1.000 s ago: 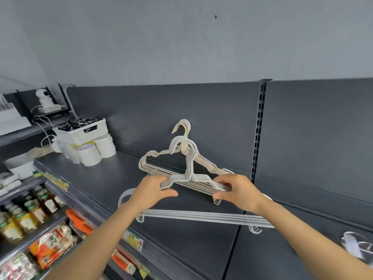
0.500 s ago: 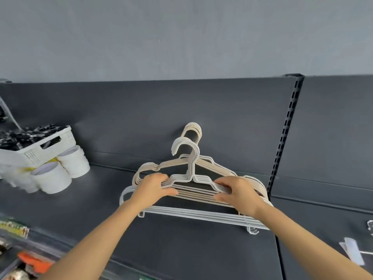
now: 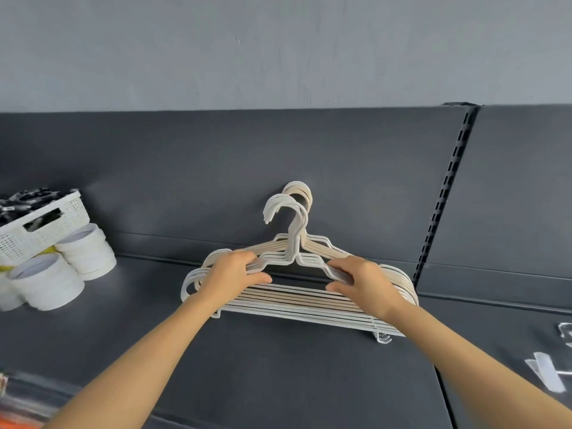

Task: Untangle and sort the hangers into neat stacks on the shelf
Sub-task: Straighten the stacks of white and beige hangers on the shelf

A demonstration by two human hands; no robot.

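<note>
1. Change noted: one second ago the white hangers (image 3: 309, 262) were held up clear of the shelf (image 3: 278, 366). They are now down with the rest of the pile, to the left of the slotted upright (image 3: 445, 193), and lower than half a second ago.
2. The view has also swung. The white basket (image 3: 40, 230), formerly further in, now sits at the far left edge, well apart from the upright.
3. Left hand (image 3: 230, 274): fingers curled over the left shoulder of the white hangers, thumb underneath, clamped on them.
4. Right hand (image 3: 363, 280): fingers over the right shoulder of the same bundle, thumb below, pinching it. This hand is the nearer of the two to the upright.
5. Beige hangers (image 3: 322, 247) lie directly behind the white ones. Their hooks stand a little higher and closer to the upright, against the back panel (image 3: 216, 165).
6. The bottom bars of the pile run in close parallel rows. Their right ends stop just left of the upright's foot.
7. Rolls of white tape (image 3: 46, 283) are stacked below and beside the basket, far left of the upright.
8. Pale flat pieces (image 3: 548, 373) lie on the shelf to the right of the upright. They are too blurred to identify.
</note>
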